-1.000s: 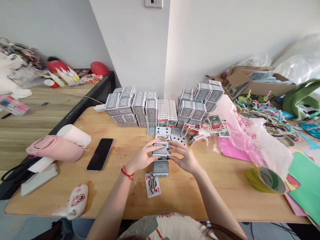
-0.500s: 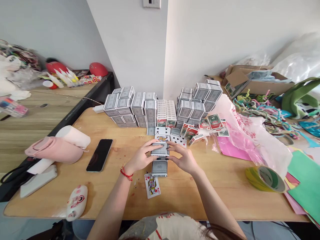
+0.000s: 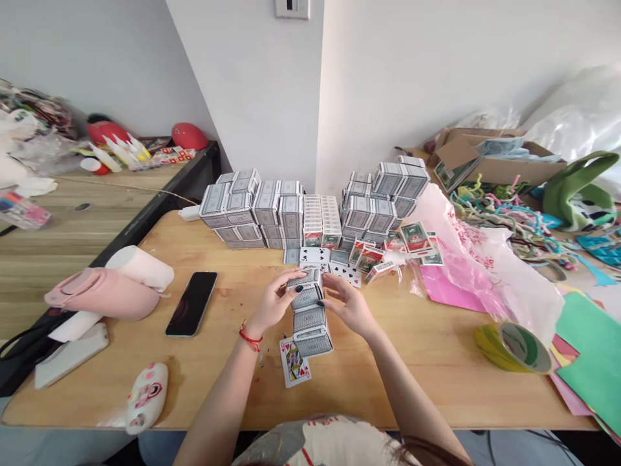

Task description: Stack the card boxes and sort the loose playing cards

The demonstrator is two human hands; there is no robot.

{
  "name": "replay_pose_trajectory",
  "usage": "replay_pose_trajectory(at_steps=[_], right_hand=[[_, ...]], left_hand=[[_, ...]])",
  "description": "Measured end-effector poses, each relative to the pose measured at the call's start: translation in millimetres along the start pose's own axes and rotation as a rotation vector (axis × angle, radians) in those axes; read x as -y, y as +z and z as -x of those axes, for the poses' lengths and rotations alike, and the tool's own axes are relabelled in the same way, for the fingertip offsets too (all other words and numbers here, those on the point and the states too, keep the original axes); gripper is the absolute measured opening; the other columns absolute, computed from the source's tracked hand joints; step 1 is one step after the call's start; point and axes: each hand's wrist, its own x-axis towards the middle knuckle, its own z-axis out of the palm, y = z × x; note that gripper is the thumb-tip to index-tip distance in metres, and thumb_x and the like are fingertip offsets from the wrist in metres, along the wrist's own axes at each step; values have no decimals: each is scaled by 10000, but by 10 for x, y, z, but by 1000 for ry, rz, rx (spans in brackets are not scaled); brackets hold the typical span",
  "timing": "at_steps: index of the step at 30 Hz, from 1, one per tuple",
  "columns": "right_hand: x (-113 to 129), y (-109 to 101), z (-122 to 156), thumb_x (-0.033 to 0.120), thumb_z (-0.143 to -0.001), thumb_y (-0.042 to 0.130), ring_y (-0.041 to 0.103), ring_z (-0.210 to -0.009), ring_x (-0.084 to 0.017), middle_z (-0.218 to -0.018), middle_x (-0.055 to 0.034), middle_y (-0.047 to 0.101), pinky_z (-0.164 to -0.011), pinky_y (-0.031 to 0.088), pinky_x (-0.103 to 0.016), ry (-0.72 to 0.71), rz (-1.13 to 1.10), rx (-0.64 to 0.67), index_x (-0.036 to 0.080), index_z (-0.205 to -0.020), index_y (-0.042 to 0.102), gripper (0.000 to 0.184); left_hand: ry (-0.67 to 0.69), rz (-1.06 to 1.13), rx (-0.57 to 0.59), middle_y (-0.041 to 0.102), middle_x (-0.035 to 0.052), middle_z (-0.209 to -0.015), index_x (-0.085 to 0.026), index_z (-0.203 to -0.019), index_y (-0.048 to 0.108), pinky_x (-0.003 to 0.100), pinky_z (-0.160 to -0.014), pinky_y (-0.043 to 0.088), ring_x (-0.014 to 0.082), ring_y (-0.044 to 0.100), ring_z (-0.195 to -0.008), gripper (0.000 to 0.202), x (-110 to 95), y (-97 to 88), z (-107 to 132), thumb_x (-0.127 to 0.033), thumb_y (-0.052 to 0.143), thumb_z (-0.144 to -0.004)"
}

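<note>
- Nearest to us, nearer than the grip: a heart face card [image 3: 294, 362], face up on the table [image 3: 349, 395].
- Just nearer than the grip: the near card block [image 3: 312, 333], patterned backs showing.
- At the grip: the left hand [image 3: 272, 303] and right hand [image 3: 353, 307], clamped from either side on the held card block [image 3: 305, 296], which we see tilted.
- Just beyond the grip: loose cards [image 3: 315, 255], face up.
- Farthest beyond: box columns [image 3: 322, 219], flanked by stacked card blocks [image 3: 231, 208].
</note>
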Motion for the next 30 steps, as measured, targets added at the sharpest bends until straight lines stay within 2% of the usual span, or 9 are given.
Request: replay_pose_trajectory(at_steps=[6, 12, 16, 19, 23, 27, 30], right_hand=[[68, 7, -5, 273, -757, 587, 561, -1039, -200, -1165, -94, 564, -880, 472, -381, 30, -111, 68, 210, -1197, 455, 464], [180, 9, 15, 209, -807, 483, 535, -1077, -168, -1187, -90, 543, -883, 458, -364, -19, -23, 103, 237, -1208, 352, 422], [204, 51, 49, 160, -812, 416, 502, -1120, -182, -1271, -120, 454, -822, 488, -344, -97, 198, 56, 227, -1184, 332, 387], [211, 96, 80, 134, -809, 391, 493, -1129, -217, -1349, -115, 370, -770, 505, -331, -179, 493, 25, 227, -1095, 439, 305], [220, 158, 127, 144, -825, 385, 592, -975, -230, -1333, -79, 414, -619, 512, -284, -189, 836, -86, 254, -1033, 537, 280], [183, 196, 161, 190, -851, 387, 618, -911, -220, -1258, -59, 507, -620, 500, -271, -182, 908, -182, 283, -1133, 526, 328], [161, 218, 166, 200, -858, 379, 618, -909, -221, -1214, -53, 549, -659, 492, -279, -200, 917, -196, 283, -1206, 481, 373]], left_hand=[[-54, 45, 39, 495, 73, -1245, -207, -1065, 575, 361, -1021, 315, 191, 392, -1210, 291, 46, 14, 20, -347, 486, -825], [-24, 1, 54, 500, 77, -1232, -206, -1066, 577, 382, -1028, 306, 194, 392, -1206, 299, 52, 31, -9, -358, 461, -835], [-6, -34, 48, 499, 77, -1220, -215, -1062, 580, 382, -1014, 324, 197, 412, -1183, 302, 35, 59, -24, -370, 452, -837], [-2, -57, 52, 495, 75, -1219, -220, -1066, 577, 367, -1007, 334, 194, 412, -1182, 305, 21, 70, -24, -375, 449, -837], [14, -112, 22, 507, 76, -1200, -212, -1048, 586, 363, -1009, 327, 193, 403, -1187, 304, 11, 70, -25, -381, 446, -837], [23, -161, 16, 500, 71, -1205, -217, -1052, 583, 352, -1010, 322, 187, 399, -1189, 299, 9, 57, -22, -374, 438, -842], [11, -179, 25, 484, 68, -1221, -221, -1057, 579, 348, -1003, 332, 188, 399, -1190, 298, 2, 45, -20, -373, 445, -839]])
